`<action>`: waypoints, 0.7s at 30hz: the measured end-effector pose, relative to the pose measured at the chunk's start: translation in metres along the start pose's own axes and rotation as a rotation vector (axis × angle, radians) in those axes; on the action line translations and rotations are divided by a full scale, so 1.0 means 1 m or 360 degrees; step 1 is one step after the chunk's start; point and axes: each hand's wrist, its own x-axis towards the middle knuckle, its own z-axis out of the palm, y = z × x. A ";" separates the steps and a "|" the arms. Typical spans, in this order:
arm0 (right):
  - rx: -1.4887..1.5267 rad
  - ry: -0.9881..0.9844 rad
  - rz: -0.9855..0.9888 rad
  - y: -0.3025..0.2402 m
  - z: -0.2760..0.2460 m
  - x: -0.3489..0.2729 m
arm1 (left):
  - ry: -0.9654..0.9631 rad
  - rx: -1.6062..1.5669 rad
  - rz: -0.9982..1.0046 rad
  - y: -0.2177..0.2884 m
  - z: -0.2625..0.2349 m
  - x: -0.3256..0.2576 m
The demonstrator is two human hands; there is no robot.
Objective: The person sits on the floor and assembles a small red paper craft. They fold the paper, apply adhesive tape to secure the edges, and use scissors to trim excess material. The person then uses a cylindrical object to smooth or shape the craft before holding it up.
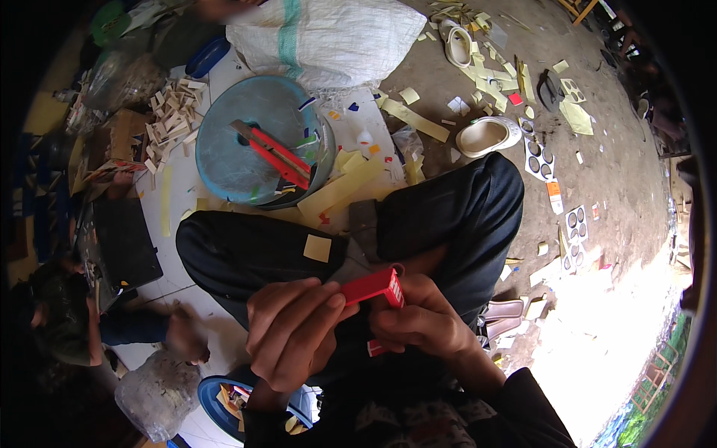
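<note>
A small red box-shaped piece (371, 285) with white marks on its end face is between my hands, above my lap. My left hand (295, 328) grips its left end, thumb and fingers closed round it. My right hand (426, 317) is closed at the marked end. A small dark curl shows at that end's top, too small to make out. Below my right fingers a second red bit (376, 347) shows; whether it belongs to the same piece I cannot tell. A red-handled utility knife (280, 157) lies on the round blue stool-like top (224, 112) beyond my knees.
A pile of small wooden pieces (175, 123) lies left of the stool. Behind stands a white woven sack (321, 37). Pale clogs (489, 137) and yellow paper scraps (418, 123) litter the floor to the right. A co-worker's arm (93, 328) is at left, near a blue tub (211, 396).
</note>
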 end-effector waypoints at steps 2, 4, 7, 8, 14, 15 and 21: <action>-0.0014 -0.0037 -0.0011 0.000 -0.002 -0.001 | -0.0025 0.0010 0.0014 0.000 -0.003 0.001; -0.0132 -0.0118 -0.0108 0.001 -0.005 0.000 | -0.0037 0.0002 -0.0010 0.001 -0.005 0.001; -0.0263 -0.0146 -0.0202 0.004 -0.007 0.000 | -0.0031 -0.0087 -0.0038 -0.001 -0.008 0.001; -0.0304 -0.0144 -0.0162 0.004 -0.009 -0.001 | -0.0034 -0.0155 -0.0011 -0.004 -0.008 0.002; -0.0519 -0.0337 -0.0107 -0.005 -0.029 -0.007 | -0.0277 -0.0230 0.0254 -0.006 -0.023 0.008; -0.0486 -0.0311 -0.0093 -0.005 -0.029 -0.008 | -0.0297 -0.0196 0.0253 -0.006 -0.024 0.009; -0.0195 -0.0272 -0.0196 0.010 -0.022 -0.009 | -0.0046 -0.0157 0.0065 0.004 -0.009 0.002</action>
